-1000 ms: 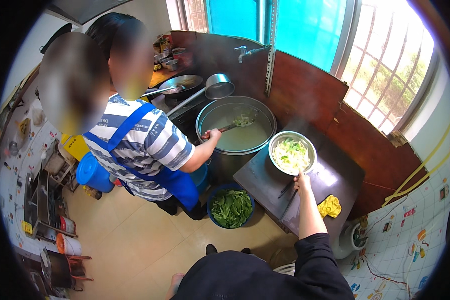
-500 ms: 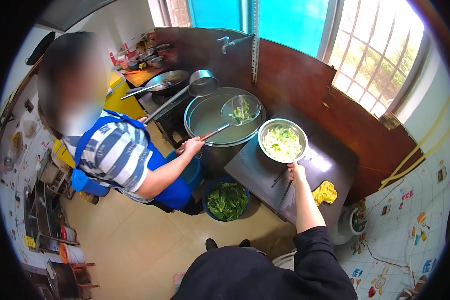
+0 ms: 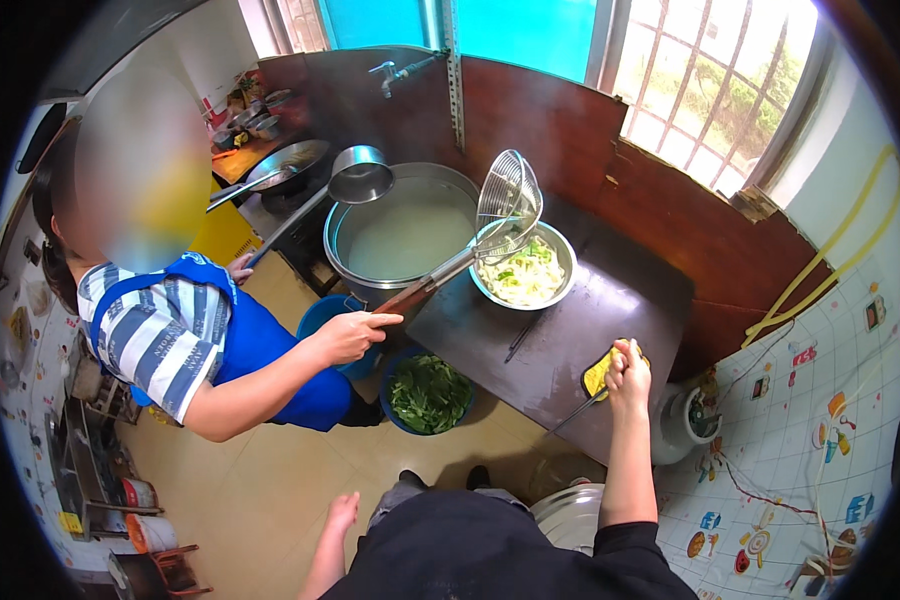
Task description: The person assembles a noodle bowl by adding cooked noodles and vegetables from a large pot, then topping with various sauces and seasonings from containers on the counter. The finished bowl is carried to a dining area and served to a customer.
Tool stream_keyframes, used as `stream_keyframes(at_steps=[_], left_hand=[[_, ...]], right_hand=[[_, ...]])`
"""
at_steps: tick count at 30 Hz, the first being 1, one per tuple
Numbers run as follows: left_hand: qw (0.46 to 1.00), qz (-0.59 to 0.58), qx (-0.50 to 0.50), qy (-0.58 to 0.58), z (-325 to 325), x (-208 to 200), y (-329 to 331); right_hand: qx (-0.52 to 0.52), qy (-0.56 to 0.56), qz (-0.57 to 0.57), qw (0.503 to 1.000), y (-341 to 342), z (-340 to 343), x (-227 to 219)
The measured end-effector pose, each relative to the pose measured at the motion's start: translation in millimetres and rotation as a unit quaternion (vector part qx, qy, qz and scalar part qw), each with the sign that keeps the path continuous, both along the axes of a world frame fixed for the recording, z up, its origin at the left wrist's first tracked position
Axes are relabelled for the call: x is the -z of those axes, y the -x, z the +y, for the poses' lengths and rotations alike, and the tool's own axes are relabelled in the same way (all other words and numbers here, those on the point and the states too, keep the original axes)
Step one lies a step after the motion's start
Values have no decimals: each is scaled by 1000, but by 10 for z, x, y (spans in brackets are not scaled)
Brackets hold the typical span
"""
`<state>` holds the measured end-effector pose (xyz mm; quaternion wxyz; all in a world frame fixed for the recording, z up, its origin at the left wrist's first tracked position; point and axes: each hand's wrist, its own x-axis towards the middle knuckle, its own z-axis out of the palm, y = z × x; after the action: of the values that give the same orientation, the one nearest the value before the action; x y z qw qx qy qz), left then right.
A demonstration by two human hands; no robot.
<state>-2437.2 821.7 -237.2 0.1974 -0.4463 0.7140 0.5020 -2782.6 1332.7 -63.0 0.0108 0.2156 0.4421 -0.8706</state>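
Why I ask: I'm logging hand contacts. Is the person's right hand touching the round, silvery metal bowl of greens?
No: the right hand is visibly apart from the bowl, which stands on the dark, smooth tabletop.

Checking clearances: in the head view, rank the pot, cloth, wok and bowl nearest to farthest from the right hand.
1. Cloth: immediately left of the right hand.
2. Bowl: up and to the left.
3. Pot: left of the bowl.
4. Wok: upper left, beyond the pot.
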Motion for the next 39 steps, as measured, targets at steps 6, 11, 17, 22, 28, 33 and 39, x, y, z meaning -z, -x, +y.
stream_keyframes(at_steps=[6, 11, 17, 22, 28, 33, 39], left_hand=[[975, 103, 191, -54, 468, -878, 1712], [917, 146, 350, -122, 1017, -1341, 2793], [899, 157, 335, -233, 1595, -1131, 3782], [911, 191, 252, -267, 1756, -835, 4509], [914, 181, 239, -274, 1841, -581, 5153], [888, 108, 257, -366, 1785, -562, 5425], [894, 237, 313, -217, 1702, -784, 5180]], right_hand=[[159, 164, 64, 971, -700, 682, 56], [324, 180, 71, 926, -1263, 786, -101], [389, 85, 29, 917, -2242, 858, 249], [493, 129, 24, 860, -2831, 488, 369], [529, 130, 27, 838, -3354, -301, 260], [592, 128, 62, 794, -3945, -1160, 248], [648, 157, 59, 743, -4536, -2364, 289]])
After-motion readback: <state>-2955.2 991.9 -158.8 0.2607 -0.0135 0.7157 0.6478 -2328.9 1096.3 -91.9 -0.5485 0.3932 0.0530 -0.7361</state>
